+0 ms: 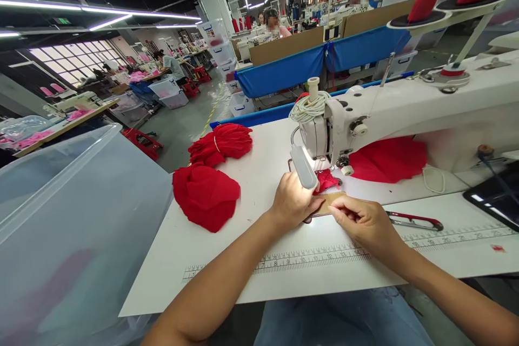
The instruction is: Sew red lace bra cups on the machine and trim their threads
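Note:
My left hand (292,201) is at the left of the needle area of a white sewing machine (324,124), its fingers bent and partly hidden behind a grey lamp head (304,167). Its thumb reaches over a tan plate (331,201). A small piece of red lacy fabric (326,179) lies under the needle, right beside those fingers. My right hand (367,223) is closed in a pinch at the front of the tan plate; what is between its fingertips is too small to make out. A red and silver box cutter (417,220) lies just right of the right hand.
Two bundles of red fabric, one tied (221,144) and one loose (206,195), sit on the white table (162,281) at left. More red fabric (391,159) lies under the machine arm. A clear plastic bin (81,216) stands left; a dark tablet (497,194) is at right.

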`<control>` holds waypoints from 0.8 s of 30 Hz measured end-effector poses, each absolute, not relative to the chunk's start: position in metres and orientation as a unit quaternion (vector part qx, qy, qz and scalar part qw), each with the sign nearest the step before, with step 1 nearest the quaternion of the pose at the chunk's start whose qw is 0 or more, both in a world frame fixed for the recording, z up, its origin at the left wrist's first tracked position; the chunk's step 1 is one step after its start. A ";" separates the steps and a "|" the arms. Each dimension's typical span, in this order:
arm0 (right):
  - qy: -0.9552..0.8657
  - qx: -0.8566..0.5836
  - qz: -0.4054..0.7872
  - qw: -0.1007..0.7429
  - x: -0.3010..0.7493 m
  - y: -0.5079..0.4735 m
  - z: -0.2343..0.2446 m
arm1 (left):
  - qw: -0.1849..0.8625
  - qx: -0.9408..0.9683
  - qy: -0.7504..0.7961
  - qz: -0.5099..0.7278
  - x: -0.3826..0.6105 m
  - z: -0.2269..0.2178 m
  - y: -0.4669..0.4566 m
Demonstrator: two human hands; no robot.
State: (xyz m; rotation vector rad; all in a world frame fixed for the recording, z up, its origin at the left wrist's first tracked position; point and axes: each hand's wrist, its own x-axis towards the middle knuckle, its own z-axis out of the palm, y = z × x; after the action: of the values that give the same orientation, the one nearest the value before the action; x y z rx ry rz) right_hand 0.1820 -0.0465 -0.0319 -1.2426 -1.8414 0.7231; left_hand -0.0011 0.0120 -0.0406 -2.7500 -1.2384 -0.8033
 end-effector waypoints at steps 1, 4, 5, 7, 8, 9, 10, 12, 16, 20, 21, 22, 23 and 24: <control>-0.727 -0.484 0.279 0.399 0.180 -0.047 -0.032 | 0.043 -0.892 -0.371 -0.256 0.001 -0.040 0.010; -0.742 -0.471 0.265 0.397 0.178 -0.048 -0.033 | 0.123 -0.914 -0.274 -0.273 0.004 -0.040 0.008; -0.755 -0.462 0.256 0.387 0.181 -0.048 -0.033 | 0.139 -0.916 -0.251 -0.281 0.004 -0.041 0.007; -0.796 -0.450 0.208 0.347 0.195 -0.047 -0.033 | 0.150 -0.918 -0.229 -0.288 0.002 -0.043 0.006; -0.817 -0.448 0.166 0.323 0.207 -0.046 -0.033 | 0.156 -0.920 -0.220 -0.286 0.001 -0.044 0.006; -0.829 -0.460 0.116 0.296 0.221 -0.045 -0.035 | 0.168 -0.922 -0.208 -0.280 0.000 -0.044 0.006; -0.830 -0.475 0.063 0.287 0.238 -0.044 -0.037 | 0.185 -0.924 -0.194 -0.274 -0.001 -0.045 0.005; -0.819 -0.506 -0.013 0.269 0.273 -0.042 -0.045 | 0.220 -0.925 -0.169 -0.259 -0.002 -0.046 0.004; -0.780 -0.571 0.097 0.236 0.315 -0.045 -0.059 | 0.250 -0.925 -0.149 -0.243 0.000 -0.051 0.002; -0.759 -0.547 0.139 0.326 0.302 -0.049 -0.058 | 0.236 -0.932 -0.152 -0.229 0.001 -0.055 0.002; -0.766 -0.530 0.138 0.336 0.294 -0.049 -0.055 | 0.231 -0.934 -0.151 -0.226 0.002 -0.056 0.001; -0.781 -0.514 0.127 0.331 0.285 -0.047 -0.053 | 0.228 -0.936 -0.148 -0.225 0.002 -0.056 0.001; -0.801 -0.501 0.107 0.311 0.276 -0.044 -0.050 | 0.228 -0.937 -0.141 -0.225 0.003 -0.056 0.001; -0.822 -0.491 0.071 0.280 0.267 -0.040 -0.048 | 0.232 -0.936 -0.134 -0.227 0.003 -0.056 0.001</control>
State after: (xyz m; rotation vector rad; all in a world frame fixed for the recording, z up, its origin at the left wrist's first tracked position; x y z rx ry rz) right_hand 0.2675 -0.0397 -0.0483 -1.3155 -2.2043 0.1892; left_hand 0.0029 0.0014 -0.0562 -2.5731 -0.3692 -0.6245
